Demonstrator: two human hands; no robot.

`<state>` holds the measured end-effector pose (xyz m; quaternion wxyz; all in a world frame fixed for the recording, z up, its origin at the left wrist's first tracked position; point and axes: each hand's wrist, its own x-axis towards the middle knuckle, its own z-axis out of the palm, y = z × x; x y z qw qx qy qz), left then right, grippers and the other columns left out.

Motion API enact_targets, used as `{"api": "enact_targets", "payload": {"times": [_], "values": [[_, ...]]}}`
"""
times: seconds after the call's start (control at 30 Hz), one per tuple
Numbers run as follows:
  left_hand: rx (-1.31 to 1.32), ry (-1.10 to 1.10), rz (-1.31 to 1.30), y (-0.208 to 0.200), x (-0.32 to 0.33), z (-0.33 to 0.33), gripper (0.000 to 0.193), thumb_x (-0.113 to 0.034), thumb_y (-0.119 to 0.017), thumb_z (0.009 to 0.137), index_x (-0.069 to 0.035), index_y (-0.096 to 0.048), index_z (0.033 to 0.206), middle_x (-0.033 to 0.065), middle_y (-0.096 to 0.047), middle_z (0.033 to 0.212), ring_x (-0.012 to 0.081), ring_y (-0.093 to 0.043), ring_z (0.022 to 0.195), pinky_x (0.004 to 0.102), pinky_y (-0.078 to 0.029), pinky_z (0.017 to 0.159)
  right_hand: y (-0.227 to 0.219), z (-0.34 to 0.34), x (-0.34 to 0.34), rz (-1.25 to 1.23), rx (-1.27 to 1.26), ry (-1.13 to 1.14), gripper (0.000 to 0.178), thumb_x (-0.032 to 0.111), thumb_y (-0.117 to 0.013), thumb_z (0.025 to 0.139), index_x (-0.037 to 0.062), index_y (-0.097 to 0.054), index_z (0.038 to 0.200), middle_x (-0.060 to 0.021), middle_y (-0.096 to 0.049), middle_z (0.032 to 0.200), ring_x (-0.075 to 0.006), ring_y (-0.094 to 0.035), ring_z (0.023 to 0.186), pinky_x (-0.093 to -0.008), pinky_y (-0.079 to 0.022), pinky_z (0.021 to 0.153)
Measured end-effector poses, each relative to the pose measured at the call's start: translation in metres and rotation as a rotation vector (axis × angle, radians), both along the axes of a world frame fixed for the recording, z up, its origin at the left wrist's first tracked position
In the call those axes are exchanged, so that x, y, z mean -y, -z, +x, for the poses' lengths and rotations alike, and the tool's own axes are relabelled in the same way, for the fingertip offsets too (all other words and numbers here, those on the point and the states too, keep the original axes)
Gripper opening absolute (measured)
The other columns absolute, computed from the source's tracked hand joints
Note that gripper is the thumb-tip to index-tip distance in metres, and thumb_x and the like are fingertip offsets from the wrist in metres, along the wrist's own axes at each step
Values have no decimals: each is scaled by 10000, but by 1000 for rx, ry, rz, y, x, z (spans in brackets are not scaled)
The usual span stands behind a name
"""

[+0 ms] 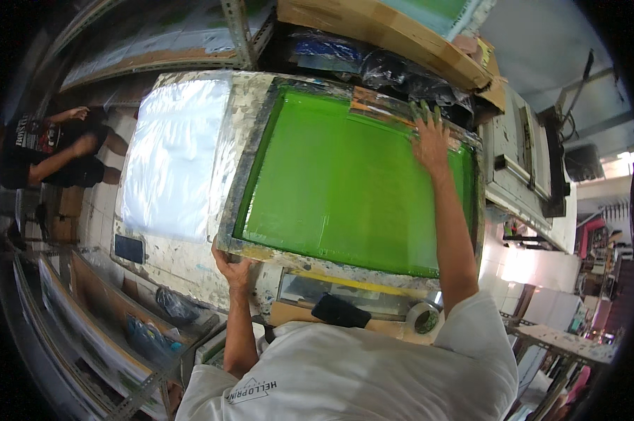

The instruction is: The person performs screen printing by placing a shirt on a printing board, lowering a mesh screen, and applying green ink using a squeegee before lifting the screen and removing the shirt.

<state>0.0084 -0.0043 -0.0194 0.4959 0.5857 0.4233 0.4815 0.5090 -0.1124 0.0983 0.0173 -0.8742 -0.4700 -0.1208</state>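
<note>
Green-meshed frame (352, 189); left hand (233, 268) curls fingers round its seven-o'clock corner; right hand (431, 138) splays empty fingers at one o'clock.

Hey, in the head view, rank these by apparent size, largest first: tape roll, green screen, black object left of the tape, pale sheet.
1. Green screen
2. Pale sheet
3. Tape roll and black object: too alike to rank.

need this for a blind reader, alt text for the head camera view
A person in a white shirt works at a stained table, left hand at the near left corner of a stained rectangular frame around a bright green panel, open right hand near its far right corner. A shiny white sheet lies left of the frame.
</note>
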Motion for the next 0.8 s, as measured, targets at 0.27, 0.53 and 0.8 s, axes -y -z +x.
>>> {"api": "enact_targets", "payload": {"times": [0.27,0.53,0.8], "values": [[60,23,-63,-25,3,11,966,-150,-843,569,-41,-307,1365,115,-499,1212,241,-509,1103,367,-412,962,27,87,-41,118,-390,-278,574,71,-635,734,85,-489,1290,-217,-513,1281,-348,-479,1204,-450,-336,1039],[-5,20,-91,-19,2,5,934,-139,-816,583,-28,-303,1355,123,-498,1203,250,-504,1101,366,-395,967,28,31,-25,90,-185,-227,495,23,-624,694,97,-567,1180,-212,-610,1032,-374,-573,929,-449,-415,824],[-3,22,-47,-14,2,2,995,-223,-885,533,-13,-327,1329,120,-493,1196,250,-496,1101,364,-394,956,9,-117,75,54,-168,-190,321,47,-561,721,96,-606,1034,-157,-582,776,-345,-568,806,-466,-396,726]]}}
